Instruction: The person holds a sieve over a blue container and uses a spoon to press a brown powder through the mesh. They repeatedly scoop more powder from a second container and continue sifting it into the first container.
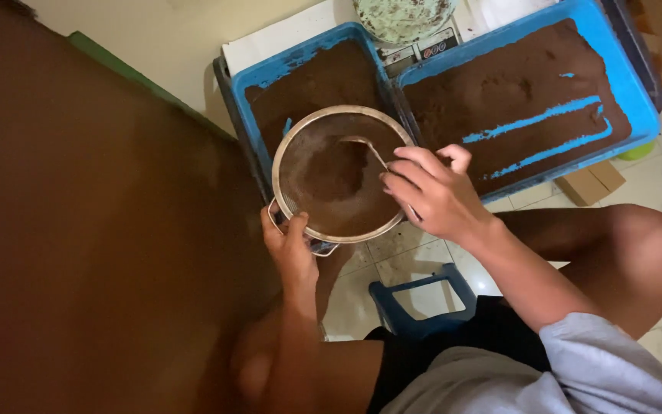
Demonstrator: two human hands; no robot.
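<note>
A round metal sieve (pixel 340 175) is held above the near edge of the left blue tray (pixel 270 73), overhanging that edge toward the tiled floor (pixel 415 264). Brown powder is spread in this tray and in a second blue tray (pixel 631 92) set just beside it on the right, where bare blue streaks are left showing. A heap of the same powder is seen inside the sieve. Little room is left at the far side, where a speckled round dish (pixel 404 17) is set on a scale between the far corners of the trays. Open floor is found at the near side, with a blue stool (pixel 415 303) below the sieve and a small cardboard box (pixel 591 182) past the near edge of the right tray. The whole left of the view is filled by a large dark brown surface (pixel 93 230).

The sieve's handle at its near left rim is clasped by the left hand (pixel 291 247), fingers closed around it. A spoon (pixel 369 149) is gripped in the curled fingers of the right hand (pixel 434 192), its bowl being pressed into the powder in the sieve, near the far rim.
</note>
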